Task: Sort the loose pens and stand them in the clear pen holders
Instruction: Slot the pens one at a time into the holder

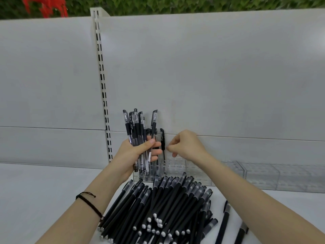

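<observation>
Pale grey shelving panels with a slotted upright (102, 76) fill the background, with greenery peeking over the top; only the head view is given, so everything's taken from that. On the white shelf (35, 191) a big heap of matte black pens (167, 205) is left lying loose at the front, probably parked while the other type gets dealt with; a bundle of clear-barrelled pens (135, 127) is gripped upright in the left hand (139, 152), caps up, presumably so they can be fed one by one into the clear pen holders (193, 171) set against the back panel; a few are already stood at the left end. The right hand (184, 147) is held with fingers curled, tips just beside a standing pen (163, 143); whether that pen is actually pinched can't be told.
</observation>
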`<action>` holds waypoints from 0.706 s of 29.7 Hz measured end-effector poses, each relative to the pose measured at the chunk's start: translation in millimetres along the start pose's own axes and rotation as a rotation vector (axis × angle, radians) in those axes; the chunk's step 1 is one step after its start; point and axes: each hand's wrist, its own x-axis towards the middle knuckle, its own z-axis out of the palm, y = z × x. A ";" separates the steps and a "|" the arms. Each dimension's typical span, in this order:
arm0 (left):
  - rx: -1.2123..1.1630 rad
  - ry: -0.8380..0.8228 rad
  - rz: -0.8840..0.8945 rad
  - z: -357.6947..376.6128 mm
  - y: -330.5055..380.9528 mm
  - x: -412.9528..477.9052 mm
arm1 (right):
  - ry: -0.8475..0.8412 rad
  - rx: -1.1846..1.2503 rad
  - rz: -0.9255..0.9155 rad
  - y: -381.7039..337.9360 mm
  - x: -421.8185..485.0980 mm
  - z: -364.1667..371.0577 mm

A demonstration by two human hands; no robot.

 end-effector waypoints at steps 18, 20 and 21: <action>0.069 -0.073 0.080 -2.8 9.5 -0.5 | 0.342 0.801 -0.085 -29.7 -8.6 -40.0; 0.082 -0.038 0.126 -5.5 8.5 1.1 | 0.405 0.730 -0.108 -26.0 -5.6 -38.5; 0.106 -0.017 0.161 -7.1 7.4 1.9 | 0.424 0.686 -0.125 -25.6 -4.6 -37.5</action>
